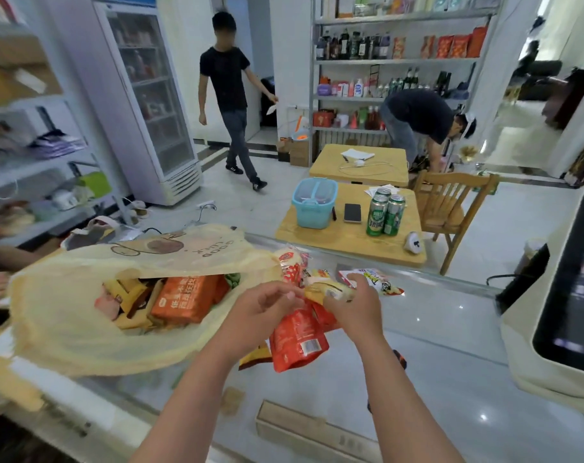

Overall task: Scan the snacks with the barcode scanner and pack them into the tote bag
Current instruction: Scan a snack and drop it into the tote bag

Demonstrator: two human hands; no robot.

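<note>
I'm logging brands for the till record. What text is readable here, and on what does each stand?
"GOOD LUCK": on the tote bag, seen upside down.
Orange packet inside the bag: large Chinese characters, too blurred to read.
Red pouch: print and barcode label too small.
Yellow packet held by the right hand: blurred.
Green cans: labels blurred.

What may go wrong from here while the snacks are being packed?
The left hand and right hand hold several packets together; the red packet hangs low between them and might slip onto the glass counter. The tote bag lies on its side with its mouth open, so the orange box inside might slide out when more goes in.
</note>
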